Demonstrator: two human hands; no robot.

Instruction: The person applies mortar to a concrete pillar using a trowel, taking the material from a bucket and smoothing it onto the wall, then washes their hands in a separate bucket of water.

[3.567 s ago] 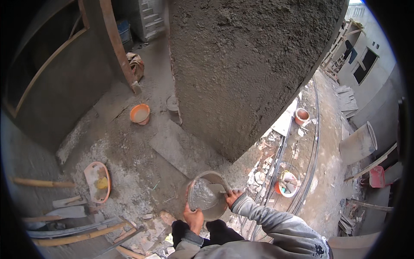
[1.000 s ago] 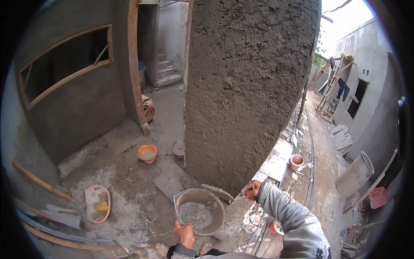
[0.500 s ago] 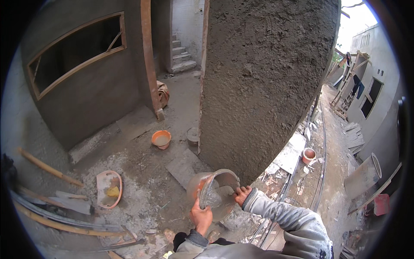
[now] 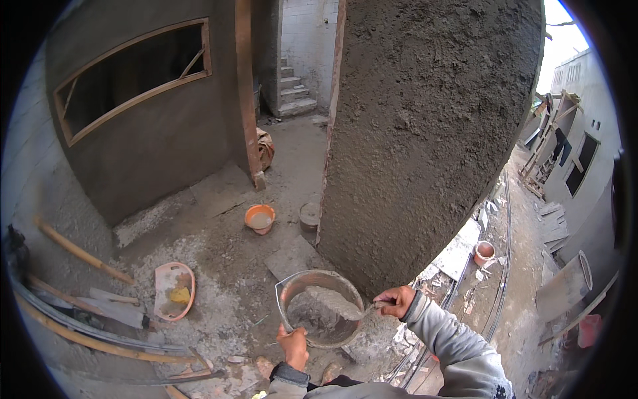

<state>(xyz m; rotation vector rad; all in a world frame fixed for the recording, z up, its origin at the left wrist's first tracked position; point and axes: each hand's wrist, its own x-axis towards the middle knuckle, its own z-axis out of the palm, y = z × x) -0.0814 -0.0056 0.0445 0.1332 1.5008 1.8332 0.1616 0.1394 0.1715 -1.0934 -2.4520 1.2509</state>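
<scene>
Site, unfinished building: a rough grey plastered wall (image 4: 425,146) is rising right of centre, and a concrete floor (image 4: 219,256) with pale patches is spreading to its left. Farther back, steps (image 4: 292,93) are showing beyond a timber post (image 4: 247,100).

Main vessel: a bucket (image 4: 332,343) is sitting low in view, just before the wall's bottom corner, its mouth facing up toward the camera. Whether its base is touching the floor cannot be told. Grey mortar (image 4: 319,302) is lying inside it.

Left hand (image 4: 294,347): clamping on the bucket's near-left rim. Right hand (image 4: 395,302): fingers are closing round the handle of a trowel (image 4: 369,308), just right of the rim; its blade is reaching over the bucket, largely hidden under mortar.

Surroundings: an orange basin (image 4: 250,211) is standing near the wall's left edge; a pale pink basin (image 4: 166,279) is lying farther left, holding something yellow (image 4: 179,294). Long poles (image 4: 106,339) are resting at lower left.
</scene>
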